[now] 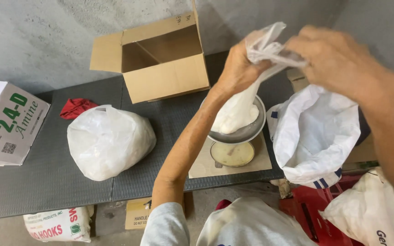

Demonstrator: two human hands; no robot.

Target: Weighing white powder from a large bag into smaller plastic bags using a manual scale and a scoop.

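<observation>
My left hand (237,68) and my right hand (338,61) both grip the twisted neck of a clear plastic bag of white powder (235,111). The bag's full bottom rests in the metal pan (248,132) of a dial scale (231,154). The scale stands on a piece of cardboard on the dark table (46,182). My right hand is blurred, above an open white woven sack (315,136) at the table's right end.
An open cardboard box (160,59) lies on its side at the back. A filled white plastic bag (108,141) and a red cloth (76,107) lie to the left, by a white printed carton (7,123). Sacks, a box and a red crate (308,212) sit below.
</observation>
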